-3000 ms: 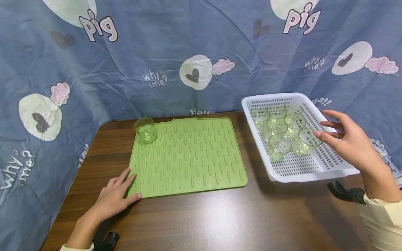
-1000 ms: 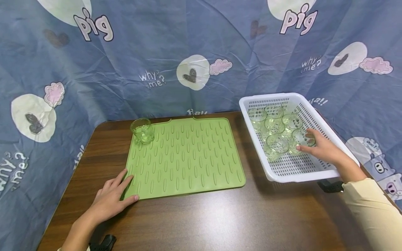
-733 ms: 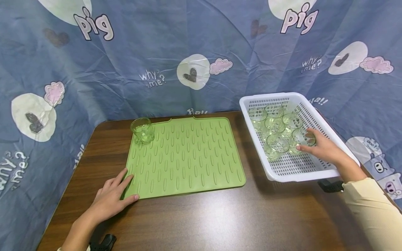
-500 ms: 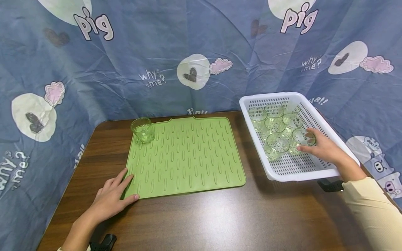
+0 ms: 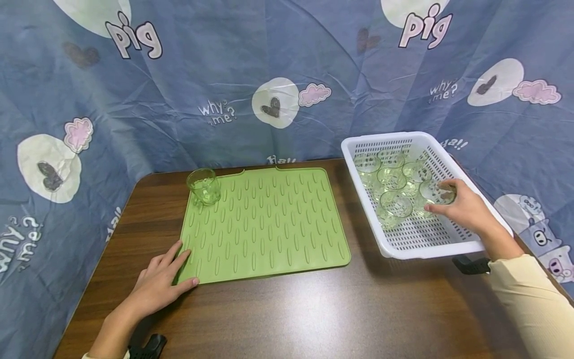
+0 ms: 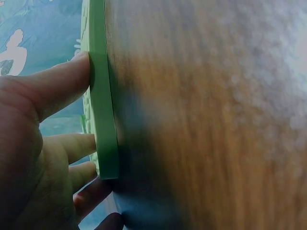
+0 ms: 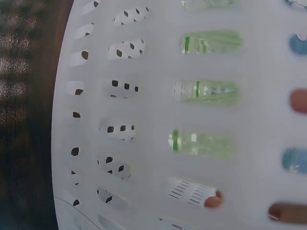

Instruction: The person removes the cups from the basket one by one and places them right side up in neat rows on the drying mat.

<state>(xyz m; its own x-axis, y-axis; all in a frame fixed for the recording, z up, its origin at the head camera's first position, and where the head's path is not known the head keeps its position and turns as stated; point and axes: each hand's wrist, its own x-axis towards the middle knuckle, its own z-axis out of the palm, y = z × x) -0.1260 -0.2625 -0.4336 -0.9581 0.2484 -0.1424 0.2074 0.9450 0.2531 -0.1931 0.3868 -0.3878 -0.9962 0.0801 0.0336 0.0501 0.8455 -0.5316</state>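
I have the right arm reaching in from the near right, cream sleeve (image 5: 529, 289) at the wrist, with the right hand (image 5: 468, 207) slanting over the near right part of a white slotted plastic basket (image 5: 441, 251). Its thumb lies on the near side of a pale green glass tumbler (image 5: 432, 193) and the fingers curl round its far right side, clamped on it near the rim. That tumbler is inside the basket, toward the right of a cluster of similar tumblers (image 5: 396, 204); I cannot tell whether its base touches the basket floor. On the right wrist camera I get mostly the basket's wall, with green glass showing through the slots and blurred fingertips at the right. The left arm comes from the near left, and the left hand (image 5: 157, 281) rests palm down at the near left corner of a green ribbed drying mat (image 5: 264, 224), fingers extended and slightly apart, thumb against the near edge. One upright tumbler (image 5: 204, 188) stands at the mat's far left corner, on the dark wooden table (image 5: 278, 319).
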